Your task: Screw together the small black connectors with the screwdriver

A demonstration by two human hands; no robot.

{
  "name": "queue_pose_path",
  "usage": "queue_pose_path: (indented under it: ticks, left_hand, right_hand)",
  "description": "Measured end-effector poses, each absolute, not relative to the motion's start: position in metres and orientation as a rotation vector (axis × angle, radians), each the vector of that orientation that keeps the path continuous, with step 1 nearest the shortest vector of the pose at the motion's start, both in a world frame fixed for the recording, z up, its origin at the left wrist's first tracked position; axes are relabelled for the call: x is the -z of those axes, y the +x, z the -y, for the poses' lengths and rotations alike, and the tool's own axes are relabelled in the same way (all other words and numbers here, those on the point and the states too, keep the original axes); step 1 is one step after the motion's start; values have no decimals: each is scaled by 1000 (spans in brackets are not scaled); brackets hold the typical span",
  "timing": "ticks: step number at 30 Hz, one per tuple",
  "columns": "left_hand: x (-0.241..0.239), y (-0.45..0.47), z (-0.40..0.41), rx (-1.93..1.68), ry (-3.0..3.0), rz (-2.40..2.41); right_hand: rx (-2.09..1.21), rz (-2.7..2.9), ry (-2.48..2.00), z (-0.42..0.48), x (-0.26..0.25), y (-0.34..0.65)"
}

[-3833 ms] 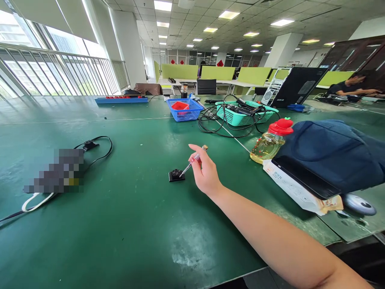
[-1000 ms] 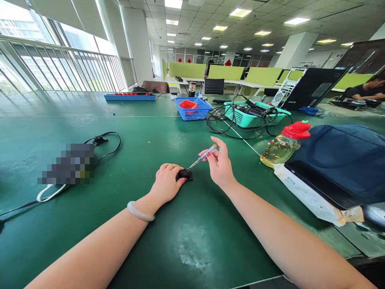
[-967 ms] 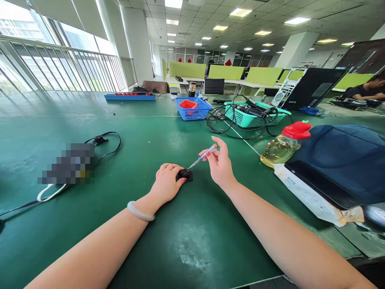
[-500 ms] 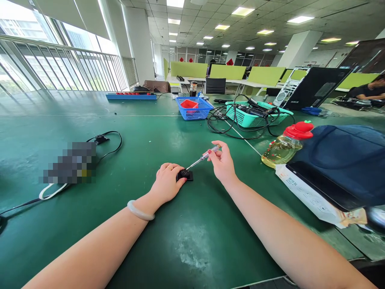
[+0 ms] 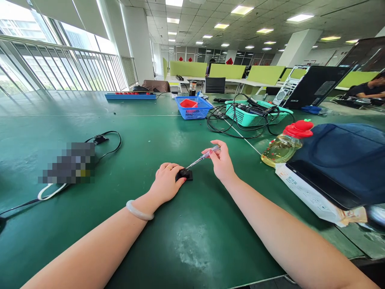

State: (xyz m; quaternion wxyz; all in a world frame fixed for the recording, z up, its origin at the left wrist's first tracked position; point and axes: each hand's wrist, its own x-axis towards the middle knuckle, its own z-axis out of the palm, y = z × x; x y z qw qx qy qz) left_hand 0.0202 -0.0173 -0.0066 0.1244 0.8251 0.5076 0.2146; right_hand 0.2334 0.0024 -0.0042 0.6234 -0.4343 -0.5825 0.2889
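Observation:
A small black part (image 5: pixel 187 174) with a flat base lies on the green table (image 5: pixel 135 144). My left hand (image 5: pixel 167 180) is closed around its left side, thumb in front and fingers behind, holding it against the tabletop. In my right hand (image 5: pixel 221 162) is a screwdriver (image 5: pixel 204 156) with a clear handle, gripped between thumb and fingers. Its shaft slants down to the left, and the tip meets the top of the black part. The exact contact point is too small to make out.
To the left lie a blurred dark object (image 5: pixel 72 162) and a cable (image 5: pixel 120 140). Farther back stand a blue basket (image 5: pixel 194 112), a green basket (image 5: pixel 246 119) with black cables and a blue power strip (image 5: pixel 130 96). A bottle (image 5: pixel 281 146), phone (image 5: pixel 325 184) and dark blue bag (image 5: pixel 349 156) are right.
My right fingers have shifted slightly on the screwdriver's handle, while its tip stays at the black part. My left hand keeps its hold.

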Motion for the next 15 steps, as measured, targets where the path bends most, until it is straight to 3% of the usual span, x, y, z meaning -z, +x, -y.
queue_pose_path:
  ticks: [15]
  left_hand:
    - [7, 20, 16, -593, 2416, -1481]
  right_hand:
    - [-584, 1433, -922, 6, -4, 226]
